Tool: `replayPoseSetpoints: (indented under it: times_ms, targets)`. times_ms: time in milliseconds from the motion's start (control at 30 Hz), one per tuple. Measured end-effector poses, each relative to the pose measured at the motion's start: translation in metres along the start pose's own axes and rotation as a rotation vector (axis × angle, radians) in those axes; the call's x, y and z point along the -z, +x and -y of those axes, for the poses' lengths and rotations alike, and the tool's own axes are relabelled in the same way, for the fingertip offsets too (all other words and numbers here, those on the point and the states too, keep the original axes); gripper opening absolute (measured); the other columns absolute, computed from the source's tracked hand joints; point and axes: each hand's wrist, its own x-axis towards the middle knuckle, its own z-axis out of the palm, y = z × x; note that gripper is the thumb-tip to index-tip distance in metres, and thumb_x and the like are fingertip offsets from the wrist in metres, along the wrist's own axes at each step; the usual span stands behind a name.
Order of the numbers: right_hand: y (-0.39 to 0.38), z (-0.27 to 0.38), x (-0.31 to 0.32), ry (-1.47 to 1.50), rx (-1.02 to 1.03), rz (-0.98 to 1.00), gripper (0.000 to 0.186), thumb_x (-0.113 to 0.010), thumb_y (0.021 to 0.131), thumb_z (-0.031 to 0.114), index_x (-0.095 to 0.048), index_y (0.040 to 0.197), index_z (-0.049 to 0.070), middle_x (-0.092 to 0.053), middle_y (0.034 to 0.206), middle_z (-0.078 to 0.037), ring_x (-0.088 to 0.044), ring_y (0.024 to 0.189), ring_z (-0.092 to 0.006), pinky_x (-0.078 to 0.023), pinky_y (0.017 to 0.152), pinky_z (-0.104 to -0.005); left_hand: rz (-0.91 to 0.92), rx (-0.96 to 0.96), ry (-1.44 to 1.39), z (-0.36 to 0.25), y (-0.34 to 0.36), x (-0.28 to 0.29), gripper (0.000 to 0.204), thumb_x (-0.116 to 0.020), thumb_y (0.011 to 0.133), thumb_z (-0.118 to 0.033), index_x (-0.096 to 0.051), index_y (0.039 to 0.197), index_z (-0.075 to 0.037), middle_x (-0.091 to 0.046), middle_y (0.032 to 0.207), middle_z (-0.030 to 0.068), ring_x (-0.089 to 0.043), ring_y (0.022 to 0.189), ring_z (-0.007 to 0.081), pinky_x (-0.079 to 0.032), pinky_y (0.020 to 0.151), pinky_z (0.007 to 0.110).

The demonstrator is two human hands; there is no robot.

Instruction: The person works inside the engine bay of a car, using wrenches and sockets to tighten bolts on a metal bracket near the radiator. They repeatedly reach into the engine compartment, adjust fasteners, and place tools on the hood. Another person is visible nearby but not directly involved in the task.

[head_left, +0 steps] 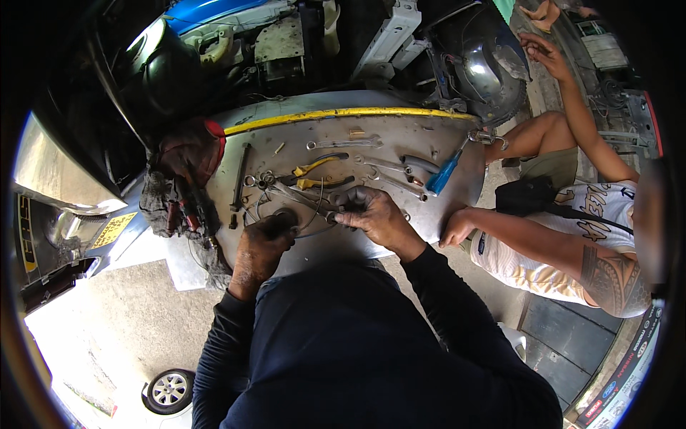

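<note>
Low in the middle of the metal work surface, my left hand is closed on a dark round part. Just to its right, my right hand pinches something small that I cannot make out, beside a thin looped cable. Several ring spanners lie just beyond my fingers, with yellow-and-black pliers above them and more spanners to the right. A blue-handled screwdriver lies near the right edge. A long dark bar is at the left, by dirty red-and-black cloths.
A vehicle's exposed body and engine parts fill the far side, behind a yellow strip. A co-worker sits close on the right, one hand at the surface's edge. A wheel lies at lower left.
</note>
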Motion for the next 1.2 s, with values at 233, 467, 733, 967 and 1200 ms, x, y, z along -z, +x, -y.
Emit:
replayPoseSetpoints:
  times_ms: [233, 467, 733, 967, 1200]
  targets:
    - [-0.001, 0.014, 0.005, -0.019, -0.058, -0.016, 0.030, -0.077, 0.094, 0.027, -0.071, 0.108, 0.001, -0.071, 0.085, -0.005, -0.063, 0.079, -0.0118, -0.051, 0.074, -0.0269, 0.003, -0.035, 0.027, 0.004, -0.001, 0.002, 0.037, -0.070, 0.091, -0.015, -0.067, 0.121, 0.005, -0.075, 0.101, 0.0148, -0.070, 0.088, 0.0176, -0.055, 0.081, 0.032]
    - [0.002, 0.011, -0.005, 0.047, -0.089, -0.033, 0.027, -0.074, 0.097, 0.026, -0.071, 0.107, 0.001, -0.071, 0.086, -0.003, -0.063, 0.080, -0.0109, -0.050, 0.076, -0.0268, -0.014, -0.146, 0.186, 0.007, -0.002, 0.006, 0.038, -0.070, 0.090, -0.023, -0.070, 0.116, 0.004, -0.074, 0.110, 0.0208, -0.071, 0.104, 0.0286, -0.053, 0.093, 0.038]
    - [0.000, 0.003, 0.001, -0.012, -0.058, 0.039, 0.020, -0.076, 0.091, 0.013, -0.070, 0.107, 0.004, -0.070, 0.093, -0.002, -0.064, 0.081, -0.0101, -0.052, 0.073, -0.0256, 0.018, -0.074, 0.192, 0.006, -0.004, 0.003, 0.044, -0.069, 0.090, -0.021, -0.066, 0.125, 0.006, -0.073, 0.114, 0.0236, -0.071, 0.109, 0.0301, -0.053, 0.095, 0.038]
    - [-0.009, -0.003, 0.020, 0.277, -0.210, 0.008, 0.019, -0.073, 0.091, 0.009, -0.067, 0.108, 0.004, -0.069, 0.091, -0.002, -0.066, 0.081, -0.0119, -0.054, 0.073, -0.0272, 0.037, -0.079, 0.208, -0.003, -0.004, 0.004, 0.039, -0.068, 0.090, -0.018, -0.067, 0.121, 0.006, -0.074, 0.103, 0.0191, -0.072, 0.093, 0.0242, -0.055, 0.085, 0.035]
    - [-0.023, -0.016, 0.063, 0.606, -0.174, -0.101, 0.024, -0.068, 0.093, 0.008, -0.063, 0.115, 0.004, -0.068, 0.093, -0.008, -0.066, 0.082, -0.0204, -0.051, 0.072, -0.0340, 0.001, 0.012, 0.178, -0.002, -0.007, 0.009, 0.029, -0.069, 0.089, -0.015, -0.068, 0.109, 0.005, -0.074, 0.089, 0.0147, -0.070, 0.082, 0.0194, -0.055, 0.079, 0.034]
